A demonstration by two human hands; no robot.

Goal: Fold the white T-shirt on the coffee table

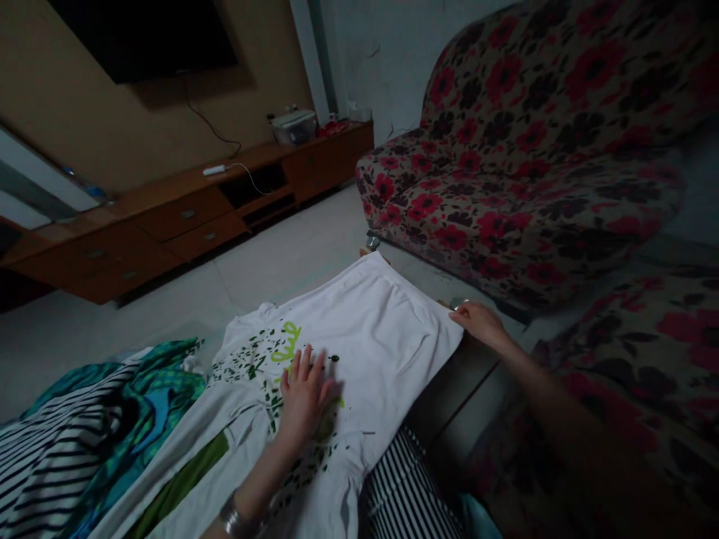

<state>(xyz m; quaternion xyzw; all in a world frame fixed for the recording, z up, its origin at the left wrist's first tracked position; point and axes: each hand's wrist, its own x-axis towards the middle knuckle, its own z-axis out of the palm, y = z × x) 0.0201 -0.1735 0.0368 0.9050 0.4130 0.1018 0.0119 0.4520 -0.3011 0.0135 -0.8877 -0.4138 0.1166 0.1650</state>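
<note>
A white T-shirt (359, 322) with green lettering and dark green specks lies spread out in front of me. My left hand (304, 389) rests flat on its printed part, fingers apart. At the shirt's right corner, my right hand (477, 320) pinches the hem between thumb and fingers and holds it taut. Some wrinkles run across the cloth near that corner. Under the shirt's lower left side, a green patch (188, 479) shows between pale folds of cloth.
Striped black-and-white cloth (61, 442) and a teal checked garment (162, 404) are heaped at left. A flowered sofa (477, 187) stands at right. Along the far wall runs a wooden TV cabinet (185, 217) bearing a plastic box (295, 127), below a television (162, 37).
</note>
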